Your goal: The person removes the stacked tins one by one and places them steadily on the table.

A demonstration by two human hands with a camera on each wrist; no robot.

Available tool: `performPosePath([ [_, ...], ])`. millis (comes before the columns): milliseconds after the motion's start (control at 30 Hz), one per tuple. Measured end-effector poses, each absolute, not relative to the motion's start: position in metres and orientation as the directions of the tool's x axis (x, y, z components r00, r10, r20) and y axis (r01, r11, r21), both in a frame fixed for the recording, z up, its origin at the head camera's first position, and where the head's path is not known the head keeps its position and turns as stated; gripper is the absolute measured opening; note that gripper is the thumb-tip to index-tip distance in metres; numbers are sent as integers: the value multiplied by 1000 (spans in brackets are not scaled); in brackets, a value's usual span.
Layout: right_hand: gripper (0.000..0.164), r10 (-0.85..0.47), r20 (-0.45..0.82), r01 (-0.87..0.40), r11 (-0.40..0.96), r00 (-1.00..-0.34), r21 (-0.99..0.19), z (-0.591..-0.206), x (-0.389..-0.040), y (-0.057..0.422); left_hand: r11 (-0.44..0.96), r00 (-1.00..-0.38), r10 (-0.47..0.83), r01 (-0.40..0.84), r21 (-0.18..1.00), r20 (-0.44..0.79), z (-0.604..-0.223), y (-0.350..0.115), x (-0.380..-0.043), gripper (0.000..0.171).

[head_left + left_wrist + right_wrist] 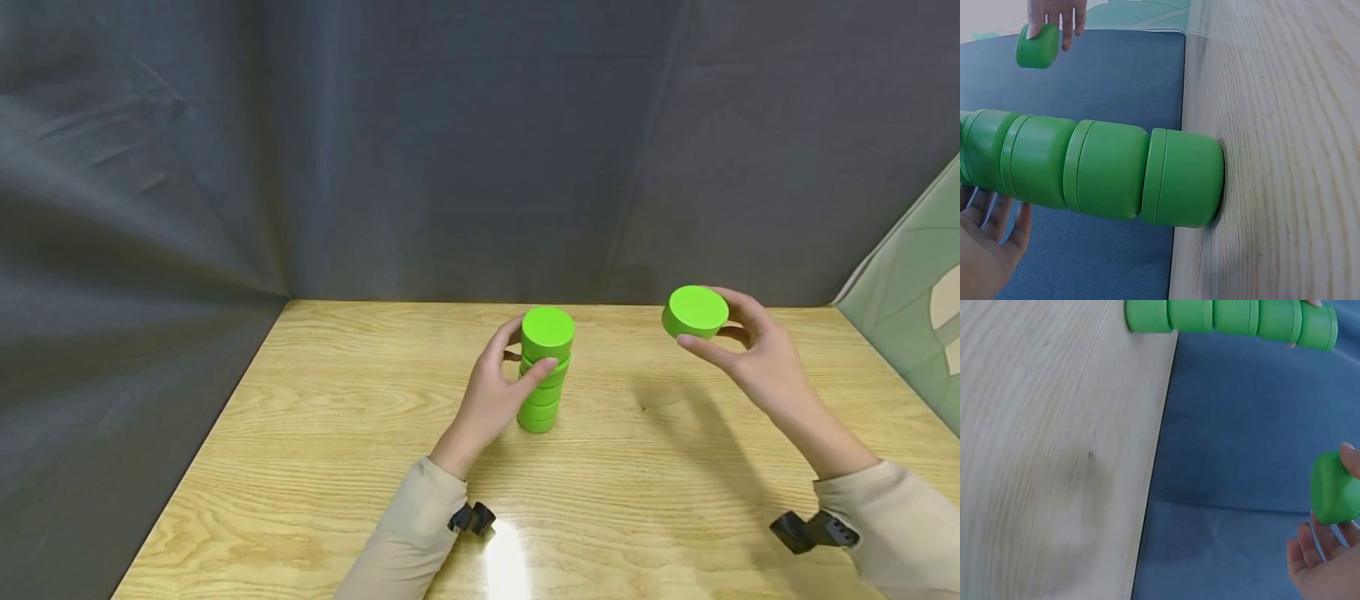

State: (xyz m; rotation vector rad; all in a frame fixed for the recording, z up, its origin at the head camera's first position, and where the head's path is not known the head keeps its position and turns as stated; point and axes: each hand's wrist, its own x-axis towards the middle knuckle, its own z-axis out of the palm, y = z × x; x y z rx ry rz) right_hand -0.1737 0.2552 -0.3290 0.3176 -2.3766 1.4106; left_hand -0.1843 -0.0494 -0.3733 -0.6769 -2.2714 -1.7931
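Several round green lidded jars [548, 332] stand one on another in a tall stack on the wooden table. My left hand [491, 396] grips this stack near its top, thumb on the near right side and fingers round the left. The left wrist view shows the lower jars [1113, 169] from the side, each with a thin lid seam. Off to the right, my right hand [776, 367] holds another green jar [696, 310] up above the table, pinched between thumb and fingers. In the right wrist view this jar [1329, 490] is well apart from the stack.
The light wooden table [330, 467] runs back to a dark grey cloth wall [480, 167]. More dark cloth [112, 333] hangs along the left. A pale green patterned panel [907, 292] borders the right side. Both sleeves carry small black wrist cameras [798, 532].
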Motion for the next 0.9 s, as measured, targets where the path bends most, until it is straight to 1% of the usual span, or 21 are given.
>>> performPosePath([
  [333,62,-24,381,-338,518,-924,-786,-336,-175,278,194,-885,249,443,876,392,-373,-49,-183,65],
  [567,60,-7,338,-286,553,-941,-783,-338,-170,290,185,-882,253,448,875,398,-374,-49,-184,64],
  [900,58,14,343,-278,554,-939,-784,-345,-170,304,179,-879,249,454,873,406,-375,-50,-184,64],
])
